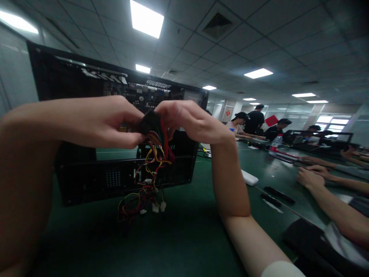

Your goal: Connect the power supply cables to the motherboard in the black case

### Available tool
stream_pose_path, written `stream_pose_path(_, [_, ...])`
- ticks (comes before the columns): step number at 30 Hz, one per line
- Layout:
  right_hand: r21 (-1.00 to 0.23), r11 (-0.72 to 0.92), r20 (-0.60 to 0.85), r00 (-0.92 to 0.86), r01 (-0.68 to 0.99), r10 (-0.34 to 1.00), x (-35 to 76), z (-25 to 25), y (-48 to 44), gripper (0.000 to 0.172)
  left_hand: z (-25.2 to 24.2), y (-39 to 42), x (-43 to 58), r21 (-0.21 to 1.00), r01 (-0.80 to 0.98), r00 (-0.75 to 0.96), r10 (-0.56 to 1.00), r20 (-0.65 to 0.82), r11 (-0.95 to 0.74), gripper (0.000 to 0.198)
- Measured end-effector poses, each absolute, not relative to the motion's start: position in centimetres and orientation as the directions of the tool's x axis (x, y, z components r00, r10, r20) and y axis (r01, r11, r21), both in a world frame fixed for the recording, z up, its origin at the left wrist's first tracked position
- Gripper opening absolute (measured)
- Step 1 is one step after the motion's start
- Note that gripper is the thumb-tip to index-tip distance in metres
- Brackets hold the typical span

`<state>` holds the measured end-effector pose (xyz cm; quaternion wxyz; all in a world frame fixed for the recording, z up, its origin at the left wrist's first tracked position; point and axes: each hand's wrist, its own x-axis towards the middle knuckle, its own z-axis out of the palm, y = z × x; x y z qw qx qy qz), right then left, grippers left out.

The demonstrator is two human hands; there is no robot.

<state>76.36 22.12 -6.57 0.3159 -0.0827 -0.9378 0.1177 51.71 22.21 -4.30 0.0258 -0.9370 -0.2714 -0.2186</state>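
A: What does the left hand have?

B: It pinches a blocky black plastic connector between thumb and fingers. The right hand grips the connector from its other side; some of its fingertips are hidden.

A: And where is the connector?

B: Raised on the near side of the open black metal computer case, before its upper part.

A: What hangs from it?

B: A bundle of thin red, yellow, black and green wires, dropping past the lower wall of the case. Small white plastic plugs lie at loose wire ends, just in front of the case.

A: Anything inside the case?

B: A dark circuit board shows behind the hands, too dim to read closely.

A: What is it all standing on?

B: A dark green tabletop. To the right of the case lie a smooth white object and two slim black bars.

A: Farther out?

B: A clear plastic bottle with a red label, and well right of the case, a co-worker's hand.
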Motion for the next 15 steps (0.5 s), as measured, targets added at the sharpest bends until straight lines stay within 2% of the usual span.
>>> stream_pose_path(2, [-0.154,0.979,0.611,-0.766,0.136,0.203,75.6,-6.8,21.7,0.049,-4.4,22.3,51.7,0.06,0.487,0.835,0.485,0.259,-0.871,0.04])
stream_pose_path(3, [-0.111,0.977,0.622,-0.755,0.18,0.209,75.3,-6.8,21.5,0.044,-4.4,22.3,51.7,0.054,0.477,0.851,0.476,0.223,-0.877,0.04])
stream_pose_path(5, [-0.085,0.968,0.64,-0.731,0.237,0.235,74.9,-6.8,21.0,0.034,-4.3,22.3,51.5,0.051,0.458,0.858,0.457,0.237,-0.887,0.04])
stream_pose_path(8, [-0.082,0.97,0.678,-0.7,0.23,0.223,74.9,-6.7,20.6,0.027,-4.1,22.5,51.2,0.038,0.435,0.863,0.429,0.267,-0.9,0.045])
stream_pose_path(12, [-0.143,0.968,0.69,-0.681,0.205,0.246,75.2,-6.8,21.2,0.035,-3.8,23.0,50.8,0.004,0.407,0.863,0.386,0.325,-0.913,0.048])
stream_pose_path(15, [-0.174,0.956,0.69,-0.664,0.235,0.288,75.2,-6.9,21.7,0.042,-3.6,23.3,50.6,-0.078,0.366,0.865,0.308,0.396,-0.927,0.047])
